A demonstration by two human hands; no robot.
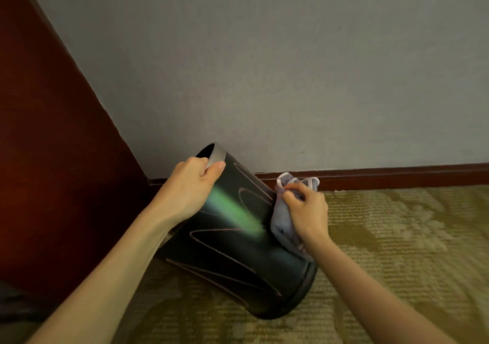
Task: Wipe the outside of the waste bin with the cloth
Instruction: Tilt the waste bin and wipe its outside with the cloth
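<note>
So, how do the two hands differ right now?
The left hand grips the bin at its rim; the right hand holds the cloth against the bin's side. The left hand touches the bin bare, the right hand through the cloth. Both grip something.

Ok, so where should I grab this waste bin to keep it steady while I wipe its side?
By the rim at its open top, from the left, as the left hand does now: thumb outside, fingers over the edge. The waste bin has a smooth, round wall; the thin rim gives purchase and leaves the right side free for the cloth.
</note>
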